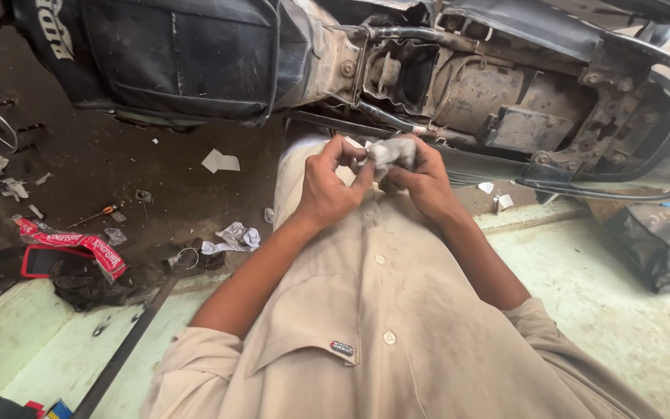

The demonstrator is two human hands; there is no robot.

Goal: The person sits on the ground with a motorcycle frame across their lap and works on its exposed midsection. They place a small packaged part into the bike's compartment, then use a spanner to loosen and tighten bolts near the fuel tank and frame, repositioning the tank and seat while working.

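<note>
1. A person in a beige buttoned shirt [381, 310] looks down at their own two hands, raised together in front of the chest.

2. The left hand [327, 182] has its fingers [362, 174] curled in and pinched on the near-left edge of a small crumpled grey-white rag [391, 153]; what the rag may wrap cannot be told.

3. The right hand [426, 182] closes its fingers [397, 180] under and behind the same rag, gripping it from the right. Both hands touch the wad, which sits between the fingertips and slightly toward the right hand, bunched with no clear long axis.

4. Just beyond the hands stands a motorcycle [505, 93] with its seat off, showing a dusty frame, a dark battery box [527, 128] and loose wiring. The rag is held just in front of this open bay, a little below its lower rail.

5. To the left, the dark oily floor [102, 163] carries scattered litter: a white paper scrap [220, 161], a crumpled cloth [234, 237], a small screwdriver [91, 216] and a red printed wrapper [71, 242].

6. A long dark metal bar [129, 341] lies slantwise across the pale painted step [630, 310] at lower left, and a black bag [661, 244] rests at the far right.
</note>
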